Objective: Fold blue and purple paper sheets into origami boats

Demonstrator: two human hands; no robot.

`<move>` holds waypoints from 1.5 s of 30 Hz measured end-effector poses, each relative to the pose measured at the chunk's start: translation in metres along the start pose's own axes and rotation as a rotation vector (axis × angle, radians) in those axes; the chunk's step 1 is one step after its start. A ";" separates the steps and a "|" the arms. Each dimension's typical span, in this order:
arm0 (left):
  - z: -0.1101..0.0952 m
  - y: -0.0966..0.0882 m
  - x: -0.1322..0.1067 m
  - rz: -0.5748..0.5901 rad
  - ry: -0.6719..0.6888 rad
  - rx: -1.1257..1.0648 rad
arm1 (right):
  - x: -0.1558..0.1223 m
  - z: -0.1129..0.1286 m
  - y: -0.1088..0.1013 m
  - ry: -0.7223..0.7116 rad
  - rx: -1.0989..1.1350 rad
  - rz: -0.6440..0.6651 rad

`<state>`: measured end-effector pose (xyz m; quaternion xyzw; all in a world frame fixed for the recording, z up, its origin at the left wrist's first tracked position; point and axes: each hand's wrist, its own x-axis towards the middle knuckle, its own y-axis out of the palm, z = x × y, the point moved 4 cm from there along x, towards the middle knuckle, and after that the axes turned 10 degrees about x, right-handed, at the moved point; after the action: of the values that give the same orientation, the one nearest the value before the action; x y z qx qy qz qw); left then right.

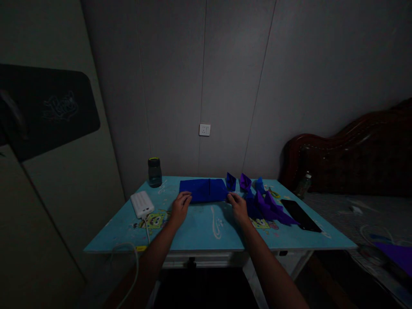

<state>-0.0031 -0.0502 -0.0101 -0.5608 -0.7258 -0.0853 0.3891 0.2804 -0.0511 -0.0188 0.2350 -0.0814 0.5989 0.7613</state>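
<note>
Head view | L hand [180, 205] laid flat, nothing gripped, on left near corner of dark-blue folded rectangular paper sheet [203, 190] | R hand [238, 205] same at right corner | sheet lies mid light-blue cartoon-print tabletop [199, 229], twd wall | purple folded paper pieces [270, 208] just right of R hand, flat black phone [301, 215] beyond | white power bank [142, 204] left

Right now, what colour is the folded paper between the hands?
The folded paper is dark blue; the head view shows it best.
</note>
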 end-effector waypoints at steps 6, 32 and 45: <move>0.004 0.000 -0.001 -0.021 -0.077 -0.061 | -0.003 0.006 0.004 0.000 0.052 0.017; 0.011 -0.005 -0.004 -0.080 -0.206 0.136 | -0.011 0.002 0.013 -0.006 -0.113 0.086; -0.001 0.011 -0.005 -0.011 0.111 0.291 | -0.018 0.007 0.024 -0.093 -0.215 0.089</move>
<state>0.0073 -0.0510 -0.0164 -0.4891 -0.7107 -0.0122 0.5055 0.2535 -0.0657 -0.0140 0.1758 -0.1906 0.6085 0.7500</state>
